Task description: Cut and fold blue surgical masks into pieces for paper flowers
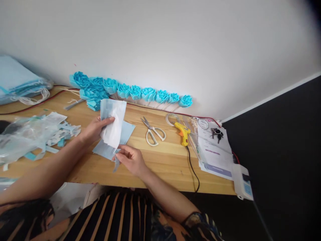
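My left hand (93,130) grips a stack of thin white and pale-blue fabric sheets (117,112), thumb pressed on top. They look like opened-out layers of a disposable face mask. At the stack's lower edge my right hand (131,160) pinches a narrow blue-grey strip (116,164); whether the strip is still joined to the sheets I cannot tell. Beneath both hands a flat pale-blue sheet (128,130) lies on the wooden table (165,167). To the right rest scissors (152,130) with white handles, blades partly apart.
A yellow glue gun (185,134) with a black cord lies near papers (215,150) and keys (217,133). Blue fabric flowers (149,94) line the wall. Cut scraps (67,130) and a clear plastic bag (27,134) sit left, stacked masks (20,80) behind. A power strip (242,182) is at the right corner.
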The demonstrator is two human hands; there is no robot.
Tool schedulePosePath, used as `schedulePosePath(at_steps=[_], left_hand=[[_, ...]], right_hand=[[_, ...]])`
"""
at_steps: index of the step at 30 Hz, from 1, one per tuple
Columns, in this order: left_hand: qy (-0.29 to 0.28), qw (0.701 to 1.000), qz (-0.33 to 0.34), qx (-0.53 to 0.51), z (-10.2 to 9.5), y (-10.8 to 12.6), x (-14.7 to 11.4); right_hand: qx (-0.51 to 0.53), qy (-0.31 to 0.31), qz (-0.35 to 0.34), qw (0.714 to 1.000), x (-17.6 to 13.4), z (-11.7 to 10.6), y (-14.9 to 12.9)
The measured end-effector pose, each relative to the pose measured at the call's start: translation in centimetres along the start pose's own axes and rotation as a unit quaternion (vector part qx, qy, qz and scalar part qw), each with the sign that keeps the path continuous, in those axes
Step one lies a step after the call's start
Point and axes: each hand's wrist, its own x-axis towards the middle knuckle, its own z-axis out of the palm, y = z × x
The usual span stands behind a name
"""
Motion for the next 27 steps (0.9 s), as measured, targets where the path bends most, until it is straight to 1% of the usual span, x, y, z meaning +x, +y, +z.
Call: schedulePosePath(at_steps=[5,9,12,14,16,18,19,20,21,22,23,24,25,27], left_hand=[[-0.005,1.000,0.017,-0.015,-0.3,-0.1,0.1],[-0.043,0.998,0.045,0.005,-0.1,-0.5,0.1],[-0.064,0.997,0.052,0.015,0.1,-0.9,0.3],[-0.050,0.996,0.067,-0.010,0.3,-1.0,0.6],[-0.020,0.994,0.095,-0.047,0.4,-0.9,0.9],[0.000,0.989,0.121,-0.078,0.3,-0.8,1.3],[0.004,0.988,0.128,-0.090,0.3,-0.7,1.4],[0.005,0.987,0.130,-0.098,0.3,-0.6,1.5],[0.007,0.986,0.128,-0.106,0.3,-0.5,1.5],[0.007,0.986,0.125,-0.114,0.3,-0.4,1.5],[0.005,0.985,0.121,-0.121,0.4,-0.3,1.5],[0.003,0.985,0.115,-0.126,0.5,-0.3,1.4],[0.002,0.985,0.109,-0.132,0.7,-0.3,1.3],[0.005,0.985,0.094,-0.143,0.9,-0.2,1.2]], right_hand=[[-0.018,0.025,-0.038,0.999,0.1,-0.2,-0.4],[-0.040,0.051,-0.082,0.994,-0.1,-0.5,-1.6],[-0.052,0.072,-0.111,0.990,-0.1,-0.6,-2.2],[-0.075,0.101,-0.129,0.984,0.0,-0.8,-2.2],[-0.099,0.123,-0.150,0.976,0.3,-1.1,-2.1],[-0.140,0.134,-0.168,0.966,0.6,-2.0,-2.0],[-0.179,0.143,-0.178,0.957,0.7,-2.7,-2.2],[-0.221,0.166,-0.191,0.942,0.8,-3.4,-2.4],[-0.284,0.197,-0.199,0.917,0.7,-4.3,-2.8],[-0.360,0.239,-0.202,0.879,0.6,-5.1,-3.3],[-0.436,0.269,-0.195,0.836,0.4,-6.0,-3.9],[-0.505,0.280,-0.183,0.795,0.2,-6.7,-4.5],[-0.567,0.277,-0.162,0.758,-0.1,-7.2,-5.1],[-0.663,0.260,-0.098,0.695,-0.5,-7.9,-5.9]])
